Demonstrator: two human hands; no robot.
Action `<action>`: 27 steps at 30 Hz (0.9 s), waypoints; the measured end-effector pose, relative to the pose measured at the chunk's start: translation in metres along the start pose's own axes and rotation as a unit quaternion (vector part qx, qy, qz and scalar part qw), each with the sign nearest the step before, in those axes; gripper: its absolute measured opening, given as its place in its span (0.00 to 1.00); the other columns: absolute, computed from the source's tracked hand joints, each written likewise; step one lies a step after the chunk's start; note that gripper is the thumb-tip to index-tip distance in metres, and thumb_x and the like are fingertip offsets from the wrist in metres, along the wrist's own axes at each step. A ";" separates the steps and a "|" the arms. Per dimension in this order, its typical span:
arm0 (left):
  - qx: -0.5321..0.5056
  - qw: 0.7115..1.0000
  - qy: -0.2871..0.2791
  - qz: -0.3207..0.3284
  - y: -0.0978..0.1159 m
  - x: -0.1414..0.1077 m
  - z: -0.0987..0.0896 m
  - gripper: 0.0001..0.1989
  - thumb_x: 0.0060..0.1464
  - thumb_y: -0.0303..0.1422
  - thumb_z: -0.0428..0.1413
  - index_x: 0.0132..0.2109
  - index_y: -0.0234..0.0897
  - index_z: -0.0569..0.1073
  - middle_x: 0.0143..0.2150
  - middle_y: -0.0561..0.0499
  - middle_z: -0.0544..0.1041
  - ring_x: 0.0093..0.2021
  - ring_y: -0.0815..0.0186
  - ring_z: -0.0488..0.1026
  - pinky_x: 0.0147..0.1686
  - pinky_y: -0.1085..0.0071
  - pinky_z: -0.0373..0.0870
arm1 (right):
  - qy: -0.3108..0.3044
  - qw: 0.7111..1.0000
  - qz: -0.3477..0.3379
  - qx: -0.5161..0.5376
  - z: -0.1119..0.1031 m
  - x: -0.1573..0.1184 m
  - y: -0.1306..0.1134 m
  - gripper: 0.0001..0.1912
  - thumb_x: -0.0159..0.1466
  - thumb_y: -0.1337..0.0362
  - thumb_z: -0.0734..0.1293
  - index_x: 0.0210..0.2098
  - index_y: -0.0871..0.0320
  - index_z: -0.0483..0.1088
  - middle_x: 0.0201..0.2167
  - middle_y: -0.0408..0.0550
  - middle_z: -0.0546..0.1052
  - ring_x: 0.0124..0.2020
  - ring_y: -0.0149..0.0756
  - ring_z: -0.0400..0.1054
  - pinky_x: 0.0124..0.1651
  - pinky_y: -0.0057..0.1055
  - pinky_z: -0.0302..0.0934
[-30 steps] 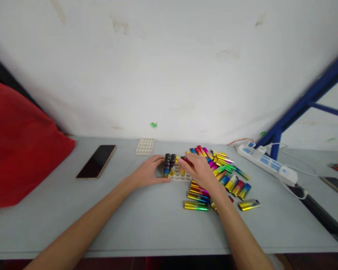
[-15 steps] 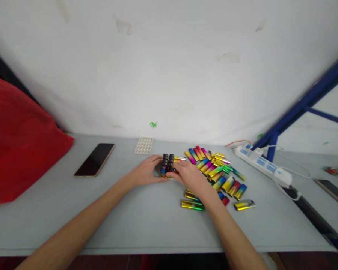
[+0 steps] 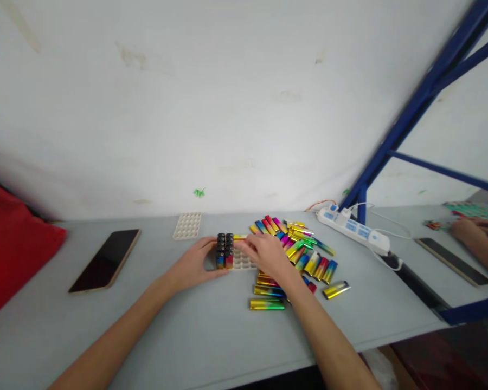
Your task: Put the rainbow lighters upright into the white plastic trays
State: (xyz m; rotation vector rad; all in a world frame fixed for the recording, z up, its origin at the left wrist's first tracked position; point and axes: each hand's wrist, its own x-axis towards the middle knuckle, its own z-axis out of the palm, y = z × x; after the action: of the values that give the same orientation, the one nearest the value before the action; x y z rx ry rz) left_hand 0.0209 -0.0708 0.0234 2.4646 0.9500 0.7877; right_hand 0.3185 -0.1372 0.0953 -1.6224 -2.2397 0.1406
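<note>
A pale tray [image 3: 244,262] with rows of round holes lies between my hands. At its left end several lighters [image 3: 225,250] stand upright in two rows, black tops up and shiny coloured bodies below. My left hand [image 3: 195,265] curves round that end, with fingers behind and thumb in front. Over the tray's right part hovers my right hand [image 3: 268,253]. Its thumb and forefinger point left, apart, and no lighter shows between them; the other fingers are hidden. A yellow lighter [image 3: 239,236] lies just behind the fingertips, partly covered by the hand.
Loose metallic lighters [image 3: 309,262] are heaped right of the tray. Another holed tray [image 3: 187,226] lies near the wall. A phone [image 3: 106,260] and red bag [image 3: 16,244] are left. Right are a power strip [image 3: 353,230], a blue frame [image 3: 374,162] and another person's hands [image 3: 472,230].
My right hand has drawn back rightward from the standing lighters, uncovering the front of both rows and some tray holes. My left hand stays at the tray's end. The view has turned right.
</note>
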 end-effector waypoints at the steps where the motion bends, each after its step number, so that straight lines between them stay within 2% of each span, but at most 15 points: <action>1: 0.001 1.000 0.002 -0.001 0.000 0.000 0.001 0.39 0.65 0.59 0.79 0.73 0.44 0.85 0.73 0.35 0.89 0.72 0.35 0.88 0.78 0.38 0.87 | 0.030 0.999 0.025 -0.004 -0.001 0.001 0.012 0.26 0.93 0.49 0.69 0.42 0.53 0.88 0.41 0.55 0.92 0.44 0.47 0.85 0.46 0.37 0.64; 5: 0.004 1.000 0.007 0.006 0.000 0.001 0.004 0.36 0.64 0.55 0.79 0.73 0.48 0.86 0.75 0.33 0.88 0.74 0.32 0.87 0.79 0.34 0.86 | 0.091 0.989 0.113 -0.012 -0.002 0.006 0.053 0.19 0.91 0.61 0.68 0.46 0.55 0.87 0.45 0.57 0.92 0.46 0.49 0.85 0.50 0.38 0.66; 9: 0.005 1.000 0.006 0.010 0.003 0.003 0.004 0.34 0.65 0.55 0.77 0.71 0.46 0.87 0.74 0.34 0.88 0.74 0.31 0.87 0.79 0.35 0.85 | 0.103 0.983 0.149 -0.003 -0.005 0.005 0.071 0.13 0.89 0.64 0.69 0.57 0.57 0.89 0.51 0.59 0.92 0.51 0.50 0.85 0.58 0.38 0.72; 14: 0.006 1.000 0.002 0.012 0.005 0.006 0.003 0.33 0.64 0.53 0.78 0.69 0.45 0.87 0.72 0.33 0.88 0.73 0.31 0.87 0.78 0.34 0.86 | 0.024 0.988 0.146 -0.046 -0.010 0.020 0.058 0.16 0.88 0.68 0.68 0.64 0.56 0.90 0.65 0.61 0.91 0.67 0.50 0.84 0.74 0.40 0.71; 17: 0.006 1.000 0.006 0.018 0.007 0.008 0.002 0.32 0.64 0.51 0.78 0.70 0.47 0.87 0.72 0.34 0.89 0.72 0.32 0.88 0.77 0.34 0.87 | -0.031 0.980 0.169 -0.098 -0.012 0.039 0.045 0.19 0.90 0.65 0.66 0.69 0.55 0.88 0.70 0.61 0.89 0.73 0.51 0.81 0.76 0.42 0.70; 19: 0.009 1.000 0.006 0.019 0.009 0.008 0.002 0.32 0.65 0.52 0.77 0.70 0.47 0.87 0.72 0.34 0.89 0.72 0.32 0.88 0.77 0.35 0.87 | -0.044 0.975 0.184 -0.114 -0.010 0.050 0.038 0.18 0.90 0.64 0.66 0.70 0.56 0.87 0.72 0.64 0.88 0.75 0.53 0.79 0.76 0.44 0.71; 23: 0.006 1.000 0.002 0.021 0.011 0.008 0.002 0.33 0.67 0.56 0.76 0.69 0.43 0.86 0.72 0.33 0.89 0.72 0.34 0.88 0.78 0.37 0.86 | -0.045 0.972 0.203 -0.109 -0.002 0.063 0.036 0.16 0.86 0.70 0.69 0.65 0.62 0.87 0.67 0.73 0.89 0.71 0.58 0.82 0.75 0.50 0.73; 27: -0.003 1.000 -0.002 0.025 0.007 0.008 0.001 0.33 0.66 0.56 0.77 0.69 0.45 0.86 0.74 0.34 0.88 0.74 0.34 0.87 0.79 0.36 0.85 | -0.020 0.979 0.189 -0.066 -0.002 0.068 0.046 0.13 0.81 0.70 0.75 0.62 0.61 0.87 0.61 0.69 0.91 0.65 0.55 0.85 0.72 0.47 0.75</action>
State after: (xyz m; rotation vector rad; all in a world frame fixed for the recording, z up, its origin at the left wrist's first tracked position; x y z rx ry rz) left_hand 0.0297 -0.0701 0.0286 2.4922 0.8874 0.7995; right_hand 0.3417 -0.0585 0.1003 -2.1232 -1.9788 0.1256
